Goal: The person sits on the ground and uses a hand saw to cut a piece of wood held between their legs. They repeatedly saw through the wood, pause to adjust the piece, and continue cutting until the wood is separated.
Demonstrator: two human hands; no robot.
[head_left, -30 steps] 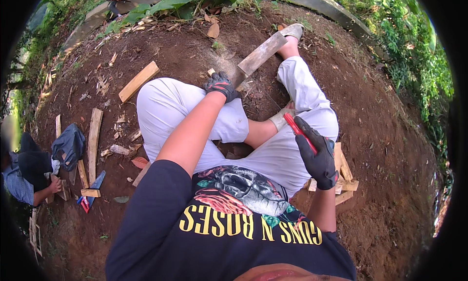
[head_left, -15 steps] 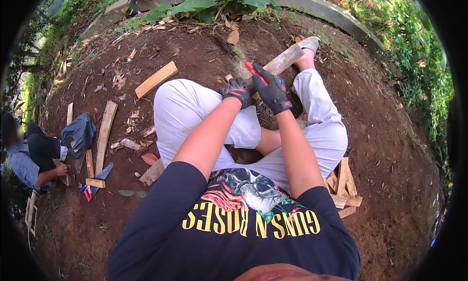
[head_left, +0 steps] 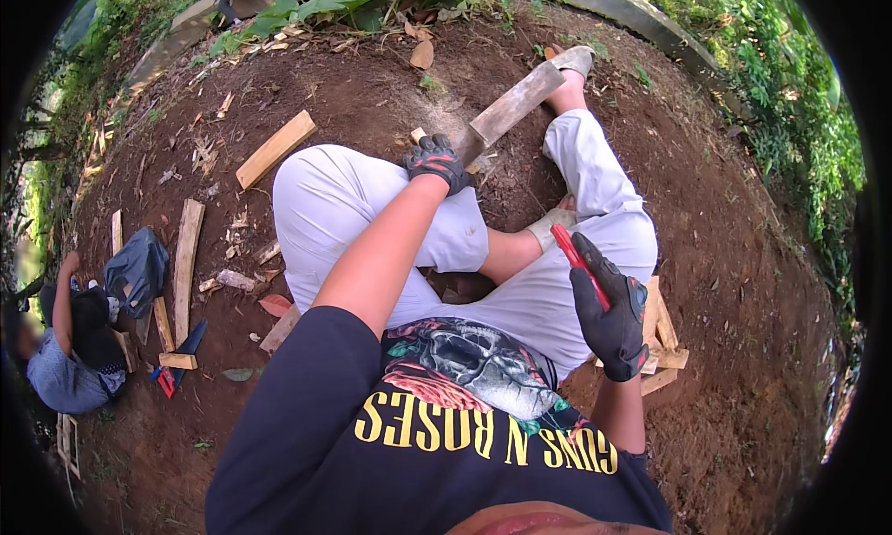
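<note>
My left hand point(head_left: 439, 165), in a black glove with red marks, lies curled over a piece of wood beside my bent left knee. Pale wood shows past its fingers. A grey weathered plank point(head_left: 518, 101) slopes from near that hand up toward my foot. Between hand and plank is a darker grey flat part point(head_left: 466, 146); whether it is wood or metal I cannot tell. Over my right thigh, my gloved right hand point(head_left: 609, 312) is closed on a slim red tool point(head_left: 565, 245), its kind unclear. The tool's tip sticks out past the fingers.
Wood offcuts point(head_left: 662, 335) are piled by my right hip. Beyond my left knee lies a board point(head_left: 276, 150). Farther left are a long plank point(head_left: 188, 256), a black plastic bag point(head_left: 137, 273), a blue saw point(head_left: 190, 342) with a red handle, and a seated person point(head_left: 70, 368).
My right hand has pulled back from the plank toward my right hip, carrying the red tool. My left hand stays at the wood. The seated person has raised an arm.
</note>
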